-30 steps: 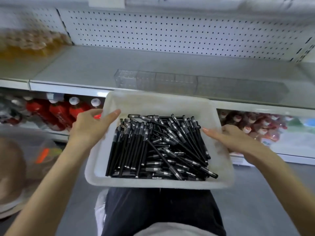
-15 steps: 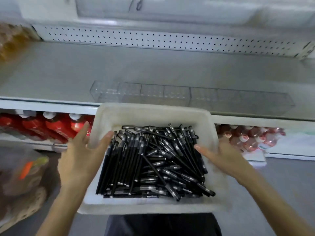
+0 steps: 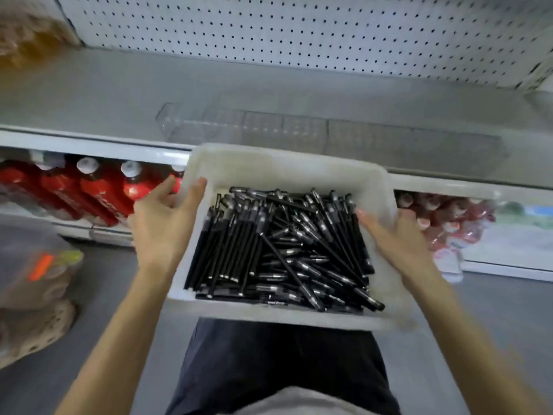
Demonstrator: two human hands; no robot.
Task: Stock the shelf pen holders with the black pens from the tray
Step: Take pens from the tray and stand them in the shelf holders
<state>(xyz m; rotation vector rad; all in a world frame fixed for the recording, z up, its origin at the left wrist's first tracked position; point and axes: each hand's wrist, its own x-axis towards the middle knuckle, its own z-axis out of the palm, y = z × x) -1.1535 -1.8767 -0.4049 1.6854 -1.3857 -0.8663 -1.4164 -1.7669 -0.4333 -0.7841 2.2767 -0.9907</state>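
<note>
Tray (image 3: 284,166) | left hand (image 3: 163,223) grips left rim | right hand (image 3: 398,241) grips right rim

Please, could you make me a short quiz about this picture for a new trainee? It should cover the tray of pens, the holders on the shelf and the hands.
1. True or false: the clear pen holders on the shelf hold no pens yet.
2. Which hands hold the white tray of black pens? A) only the left B) only the right C) both
3. Fill the gap: the bottles below the shelf, left of the tray, are ___.
Key: 1 true. 2 C: the left hand and the right hand each hold one side. 3 red.
</note>
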